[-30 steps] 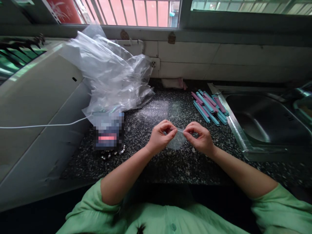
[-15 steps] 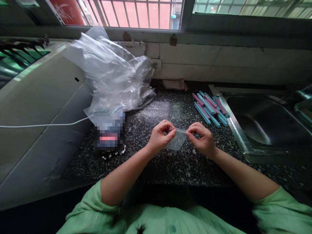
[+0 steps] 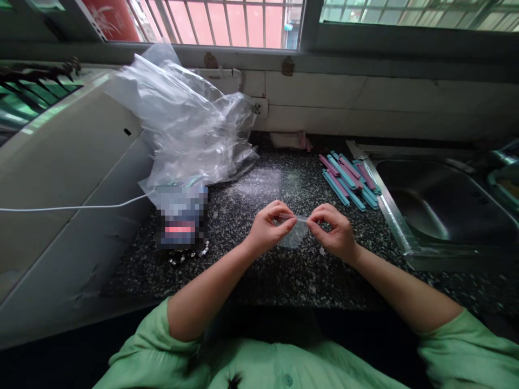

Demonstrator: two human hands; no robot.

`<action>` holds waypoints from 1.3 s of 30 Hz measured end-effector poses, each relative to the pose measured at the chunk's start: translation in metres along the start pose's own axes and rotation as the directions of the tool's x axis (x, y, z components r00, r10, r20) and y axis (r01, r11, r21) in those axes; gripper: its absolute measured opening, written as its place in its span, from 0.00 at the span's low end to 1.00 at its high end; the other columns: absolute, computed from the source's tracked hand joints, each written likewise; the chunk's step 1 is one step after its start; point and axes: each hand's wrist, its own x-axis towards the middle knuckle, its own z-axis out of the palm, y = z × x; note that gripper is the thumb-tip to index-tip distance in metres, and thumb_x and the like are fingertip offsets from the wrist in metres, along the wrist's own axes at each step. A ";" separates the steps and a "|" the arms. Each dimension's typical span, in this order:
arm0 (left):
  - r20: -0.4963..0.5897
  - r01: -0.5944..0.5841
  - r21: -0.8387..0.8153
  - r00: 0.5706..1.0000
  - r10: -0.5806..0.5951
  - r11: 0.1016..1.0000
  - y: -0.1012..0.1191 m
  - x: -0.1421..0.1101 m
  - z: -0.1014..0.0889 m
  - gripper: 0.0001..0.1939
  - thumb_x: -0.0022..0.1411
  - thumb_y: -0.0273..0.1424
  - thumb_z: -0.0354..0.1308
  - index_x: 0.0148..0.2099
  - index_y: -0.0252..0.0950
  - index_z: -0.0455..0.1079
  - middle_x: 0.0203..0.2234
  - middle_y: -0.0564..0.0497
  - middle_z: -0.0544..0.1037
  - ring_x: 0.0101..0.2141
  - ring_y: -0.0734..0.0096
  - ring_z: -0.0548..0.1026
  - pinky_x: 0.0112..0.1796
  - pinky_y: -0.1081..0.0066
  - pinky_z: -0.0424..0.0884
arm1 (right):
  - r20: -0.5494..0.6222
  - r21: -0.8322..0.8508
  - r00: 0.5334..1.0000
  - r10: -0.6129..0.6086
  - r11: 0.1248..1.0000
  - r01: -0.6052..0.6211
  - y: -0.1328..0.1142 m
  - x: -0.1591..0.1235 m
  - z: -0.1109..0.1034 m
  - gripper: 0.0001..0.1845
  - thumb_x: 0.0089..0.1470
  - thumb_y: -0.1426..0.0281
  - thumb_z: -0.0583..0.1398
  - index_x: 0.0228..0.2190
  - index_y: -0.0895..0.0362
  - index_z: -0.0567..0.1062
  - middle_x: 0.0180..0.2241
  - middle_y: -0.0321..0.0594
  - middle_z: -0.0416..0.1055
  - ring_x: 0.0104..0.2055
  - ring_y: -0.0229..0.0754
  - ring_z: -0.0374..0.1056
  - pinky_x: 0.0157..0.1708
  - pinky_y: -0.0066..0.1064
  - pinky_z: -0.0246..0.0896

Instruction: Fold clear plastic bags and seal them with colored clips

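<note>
- Dark speckled surface, up to white tiled wall under barred window.
- Steel sink at R.
- Heap of clear plastic, L rear.
- Teal & mauve sticks, piled nr sink.
- Pack w/ reddish band, nr heap; print blurred, can't read.
- L hand, R hand: each grip pinching top edge of sm. clear bag, btwn them over surface.

Single head-worn view looked forward and down, from near, onto counter; left hand and right hand fell mid-frame, green shirt at bottom edge, window at top.
</note>
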 end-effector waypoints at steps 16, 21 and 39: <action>0.017 0.015 -0.036 1.000 -0.014 0.999 -0.001 -0.001 0.003 0.09 0.54 0.34 0.59 0.26 0.34 0.71 0.24 0.51 0.69 0.27 0.75 0.67 0.29 0.73 0.65 | 0.002 0.016 1.000 0.011 1.000 -0.011 -0.002 0.000 0.002 0.06 0.52 0.74 0.57 0.24 0.55 0.68 0.24 0.36 0.66 0.30 0.38 0.63 0.30 0.33 0.59; -0.074 0.019 -0.039 0.997 -0.022 0.999 -0.002 0.001 -0.002 0.11 0.53 0.37 0.60 0.26 0.35 0.69 0.24 0.52 0.69 0.26 0.75 0.66 0.28 0.73 0.64 | -0.055 0.018 0.998 0.043 0.999 -0.042 0.001 -0.001 0.000 0.06 0.51 0.73 0.57 0.24 0.55 0.68 0.25 0.36 0.66 0.30 0.39 0.62 0.30 0.33 0.59; 0.037 0.080 0.001 0.996 -0.080 0.997 -0.005 0.002 -0.003 0.09 0.53 0.35 0.59 0.26 0.34 0.71 0.22 0.53 0.68 0.25 0.76 0.65 0.27 0.74 0.63 | -0.083 0.021 0.996 0.042 0.999 -0.040 0.005 -0.001 0.000 0.06 0.52 0.74 0.57 0.24 0.55 0.68 0.25 0.36 0.64 0.30 0.38 0.61 0.31 0.32 0.58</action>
